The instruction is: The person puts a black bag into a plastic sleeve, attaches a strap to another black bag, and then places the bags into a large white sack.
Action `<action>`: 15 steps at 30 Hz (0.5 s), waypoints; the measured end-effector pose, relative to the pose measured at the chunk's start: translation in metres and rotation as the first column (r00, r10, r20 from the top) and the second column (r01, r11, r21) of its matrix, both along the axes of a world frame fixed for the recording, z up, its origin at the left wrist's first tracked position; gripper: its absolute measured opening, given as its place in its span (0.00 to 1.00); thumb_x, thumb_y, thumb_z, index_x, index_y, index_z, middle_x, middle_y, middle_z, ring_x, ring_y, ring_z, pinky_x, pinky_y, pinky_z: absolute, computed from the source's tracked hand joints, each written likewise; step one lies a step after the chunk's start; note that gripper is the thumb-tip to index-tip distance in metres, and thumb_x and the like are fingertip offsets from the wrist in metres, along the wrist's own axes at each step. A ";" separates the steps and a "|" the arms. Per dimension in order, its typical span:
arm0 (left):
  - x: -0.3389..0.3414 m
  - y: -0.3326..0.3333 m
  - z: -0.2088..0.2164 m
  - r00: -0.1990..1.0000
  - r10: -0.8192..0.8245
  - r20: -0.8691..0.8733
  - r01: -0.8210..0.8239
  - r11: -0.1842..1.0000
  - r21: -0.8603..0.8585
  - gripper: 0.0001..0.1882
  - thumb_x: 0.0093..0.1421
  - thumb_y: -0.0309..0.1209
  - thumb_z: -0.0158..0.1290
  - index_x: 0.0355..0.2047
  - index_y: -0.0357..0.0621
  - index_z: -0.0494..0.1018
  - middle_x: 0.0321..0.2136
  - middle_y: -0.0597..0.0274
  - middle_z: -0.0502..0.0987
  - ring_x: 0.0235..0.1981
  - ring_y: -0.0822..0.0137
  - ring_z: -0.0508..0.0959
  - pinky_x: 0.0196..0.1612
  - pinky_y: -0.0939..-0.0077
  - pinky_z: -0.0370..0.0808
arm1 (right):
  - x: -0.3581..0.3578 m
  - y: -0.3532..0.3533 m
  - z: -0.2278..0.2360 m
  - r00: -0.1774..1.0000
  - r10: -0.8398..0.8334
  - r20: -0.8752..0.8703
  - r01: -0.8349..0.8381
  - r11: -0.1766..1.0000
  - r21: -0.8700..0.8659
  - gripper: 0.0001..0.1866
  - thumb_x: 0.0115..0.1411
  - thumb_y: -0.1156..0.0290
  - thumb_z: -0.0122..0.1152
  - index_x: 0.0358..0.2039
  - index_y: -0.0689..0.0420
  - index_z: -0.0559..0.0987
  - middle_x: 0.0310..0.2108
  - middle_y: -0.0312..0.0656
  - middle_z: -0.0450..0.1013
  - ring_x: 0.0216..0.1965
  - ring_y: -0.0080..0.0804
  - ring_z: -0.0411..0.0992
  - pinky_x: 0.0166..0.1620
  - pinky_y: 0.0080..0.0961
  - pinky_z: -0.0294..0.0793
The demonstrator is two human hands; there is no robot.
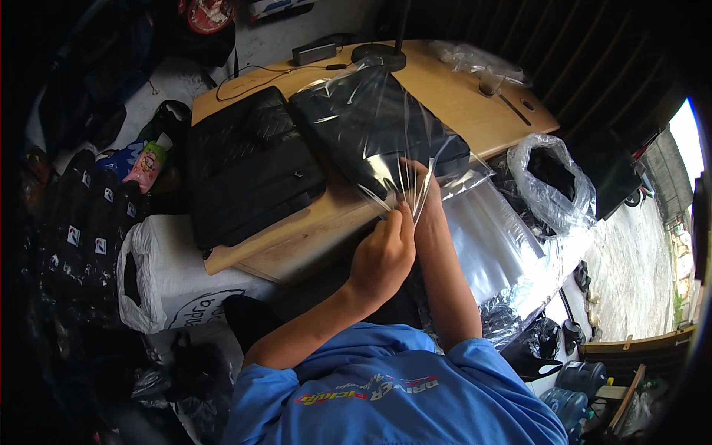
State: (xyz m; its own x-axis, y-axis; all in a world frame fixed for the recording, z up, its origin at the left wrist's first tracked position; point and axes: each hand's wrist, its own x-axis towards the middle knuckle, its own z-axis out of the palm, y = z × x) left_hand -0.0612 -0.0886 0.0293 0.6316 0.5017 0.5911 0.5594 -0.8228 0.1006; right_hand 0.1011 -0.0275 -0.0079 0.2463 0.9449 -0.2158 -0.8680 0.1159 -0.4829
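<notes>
A dark bag (348, 122) lies on the wooden table inside a clear plastic bag (404, 111), whose near end is gathered into tight pleats. My left hand (384, 251) is closed, pinching the gathered plastic just off the table's near edge. Slightly farther off, my right hand (421, 184) has its fingers curled on the same pleats, partly hidden by the shiny film. To the left, a second black bag (252, 167) lies flat, with no plastic visible over it and neither hand on it.
On the wooden table (475, 111) stand a lamp base (378, 57), a small dark box (314, 53) with a cable, and a cup (489, 81). Flat clear plastic sheets (486, 237) lie at right beside an open plastic sack (552, 185). A white sack (170, 259) stands at left.
</notes>
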 end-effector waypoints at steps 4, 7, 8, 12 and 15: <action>0.011 0.004 0.030 0.993 0.025 0.116 -0.025 1.000 0.003 0.21 0.51 0.25 0.53 0.47 0.37 0.68 0.35 0.55 0.66 0.37 0.60 0.71 0.37 0.70 0.72 | -0.003 -0.017 0.014 0.980 0.171 -0.097 -0.166 0.984 0.058 0.09 0.57 0.67 0.56 0.29 0.60 0.76 0.24 0.45 0.76 0.22 0.38 0.74 0.28 0.31 0.77; 0.032 0.004 0.042 0.993 0.049 0.107 -0.076 0.960 0.271 0.20 0.50 0.28 0.53 0.46 0.41 0.69 0.38 0.55 0.65 0.42 0.58 0.68 0.39 0.71 0.68 | -0.032 -0.051 0.028 0.983 -0.133 0.124 0.108 0.976 0.190 0.08 0.56 0.69 0.58 0.31 0.60 0.77 0.26 0.42 0.76 0.24 0.32 0.74 0.29 0.25 0.74; 0.038 0.002 0.047 0.995 0.004 0.103 -0.035 0.952 0.303 0.20 0.49 0.28 0.53 0.45 0.41 0.70 0.36 0.55 0.66 0.41 0.59 0.69 0.38 0.73 0.68 | -0.028 -0.056 0.020 0.968 -0.158 0.197 0.125 0.978 0.168 0.08 0.56 0.69 0.58 0.32 0.60 0.77 0.26 0.41 0.76 0.25 0.32 0.74 0.30 0.25 0.74; 0.072 -0.001 0.025 0.997 -0.069 -0.018 0.071 0.986 0.149 0.15 0.48 0.28 0.53 0.37 0.38 0.73 0.30 0.56 0.68 0.35 0.60 0.73 0.33 0.76 0.71 | -0.021 -0.076 0.000 0.858 -0.209 0.470 0.176 0.978 0.113 0.07 0.56 0.72 0.56 0.34 0.61 0.76 0.27 0.41 0.75 0.27 0.31 0.73 0.32 0.25 0.74; 0.087 -0.002 0.015 0.990 -0.125 -0.064 0.139 0.944 0.299 0.07 0.47 0.27 0.53 0.23 0.33 0.73 0.23 0.58 0.70 0.26 0.64 0.73 0.25 0.79 0.73 | -0.003 -0.067 -0.014 0.627 -0.229 0.744 0.223 0.969 0.111 0.08 0.56 0.74 0.55 0.36 0.62 0.75 0.28 0.41 0.75 0.29 0.31 0.73 0.34 0.25 0.74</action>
